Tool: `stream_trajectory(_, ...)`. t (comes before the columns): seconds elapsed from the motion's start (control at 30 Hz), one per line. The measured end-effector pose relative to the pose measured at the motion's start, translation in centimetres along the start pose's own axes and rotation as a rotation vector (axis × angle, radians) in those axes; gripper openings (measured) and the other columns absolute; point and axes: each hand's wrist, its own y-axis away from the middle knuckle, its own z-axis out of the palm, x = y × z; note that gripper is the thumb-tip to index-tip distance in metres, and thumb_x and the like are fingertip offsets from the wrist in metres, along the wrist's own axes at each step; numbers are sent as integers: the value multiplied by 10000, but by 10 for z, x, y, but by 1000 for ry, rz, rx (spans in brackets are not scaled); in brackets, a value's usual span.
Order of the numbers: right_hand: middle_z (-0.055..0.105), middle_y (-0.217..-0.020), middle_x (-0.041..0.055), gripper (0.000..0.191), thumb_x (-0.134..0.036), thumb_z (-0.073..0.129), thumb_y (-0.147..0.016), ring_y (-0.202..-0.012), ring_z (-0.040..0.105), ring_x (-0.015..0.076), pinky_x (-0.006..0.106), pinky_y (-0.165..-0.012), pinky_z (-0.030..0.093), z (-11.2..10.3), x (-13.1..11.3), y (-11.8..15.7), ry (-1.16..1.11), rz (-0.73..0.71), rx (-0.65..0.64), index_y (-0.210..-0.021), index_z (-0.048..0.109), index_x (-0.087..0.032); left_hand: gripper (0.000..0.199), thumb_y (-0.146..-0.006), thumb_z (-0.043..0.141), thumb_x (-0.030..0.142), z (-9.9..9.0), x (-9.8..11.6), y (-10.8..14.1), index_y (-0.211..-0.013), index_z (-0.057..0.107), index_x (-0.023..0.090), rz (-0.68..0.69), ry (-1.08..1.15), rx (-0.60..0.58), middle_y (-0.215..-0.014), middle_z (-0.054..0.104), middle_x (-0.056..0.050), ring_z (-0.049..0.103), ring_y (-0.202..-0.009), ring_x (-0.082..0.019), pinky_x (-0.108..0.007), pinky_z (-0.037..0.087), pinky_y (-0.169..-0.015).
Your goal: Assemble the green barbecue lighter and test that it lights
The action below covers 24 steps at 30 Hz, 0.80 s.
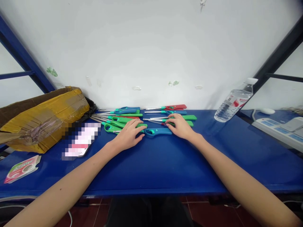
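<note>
My left hand [129, 134] lies open over the left pile of long-necked gas lighters, its fingers spread on a green lighter [142, 125]. My right hand [181, 126] rests over the right group, fingers bent but apart; the green lighter [190, 123] beneath is partly covered. Between my hands, a blue lighter [158, 131] lies with its handle to the right. A red lighter [176, 107] and another blue lighter [178, 112] sit further back. In the left pile, a green lighter with a label [109, 128] is nearest the front. Metal necks point left.
On the left are a taped cardboard box [47, 118], a blurred phone [81, 142] and a pink-green card [23, 168]. To the right stand a water bottle [234, 102] and a white power strip [279, 130]. A white wall backs the blue table [161, 170].
</note>
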Motion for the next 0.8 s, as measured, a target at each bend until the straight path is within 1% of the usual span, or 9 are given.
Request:
stream_trajectory(0.13,622,-1151,151,176,-283,591,-886,-1171,553,339,523,-1045,426,0,0,0,-21,45,10,-829,726,-187,332,-954,586,342,2,7,-1,-1220,653,155,15,34,11,-1306,575,-165,471,-1308,-346,-540,413,-1097)
stream_trajectory(0.27,618,-1146,154,186,-312,598,-893,-1174,550,344,536,-1041,429,-2,-3,-1,-31,51,25,-850,724,-182,315,-930,637,359,7,9,-3,-1166,643,151,4,64,30,-1240,612,-150,478,-1298,-325,-528,411,-1103)
stream_trajectory(0.37,619,-1161,152,233,-367,586,-918,-1182,552,322,515,-1048,437,-7,-13,-1,-77,-55,29,-921,728,-182,281,-912,670,332,11,9,-6,-1125,632,151,-8,82,50,-1204,630,-131,495,-1278,-310,-512,422,-1095)
stream_trajectory(0.43,617,-1203,142,262,-424,635,-890,-1209,543,315,502,-1056,439,-12,-22,0,-123,-177,-18,-981,728,-197,240,-933,642,314,13,9,-8,-1105,635,145,-5,79,73,-1191,636,-128,506,-1261,-303,-509,432,-1085)
stream_trajectory(0.5,607,-1264,139,350,-464,702,-837,-1261,514,329,517,-1073,427,-14,-31,1,-137,-272,-82,-1074,719,-207,192,-975,570,294,14,8,-8,-1062,653,144,3,67,100,-1185,638,-128,508,-1253,-298,-511,441,-1073)
stream_trajectory(0.53,605,-1277,141,363,-452,716,-829,-1269,511,333,523,-1071,430,-15,-35,2,-137,-289,-94,-1096,717,-206,193,-993,532,280,14,8,-8,-1032,665,146,9,62,113,-1182,640,-126,506,-1253,-295,-511,443,-1070)
stream_trajectory(0.6,606,-1285,140,283,-391,693,-860,-1269,516,328,531,-1059,442,-14,-40,3,-138,-287,-86,-1074,726,-210,228,-1013,480,255,12,9,-8,-994,679,147,20,61,134,-1177,641,-124,501,-1258,-292,-508,445,-1071)
stream_trajectory(0.67,615,-1270,134,212,-350,648,-898,-1259,526,316,531,-1049,453,-11,-43,4,-149,-279,-74,-1037,735,-215,242,-1019,461,246,10,11,-7,-1040,679,142,23,67,146,-1187,638,-131,506,-1256,-288,-504,446,-1074)
stream_trajectory(0.8,635,-1235,131,245,-355,578,-945,-1243,536,304,513,-1058,452,-7,-46,5,-151,-278,-89,-1045,739,-199,319,-995,522,291,8,15,-4,-1265,605,143,43,65,122,-1285,599,-158,490,-1293,-302,-523,433,-1091)
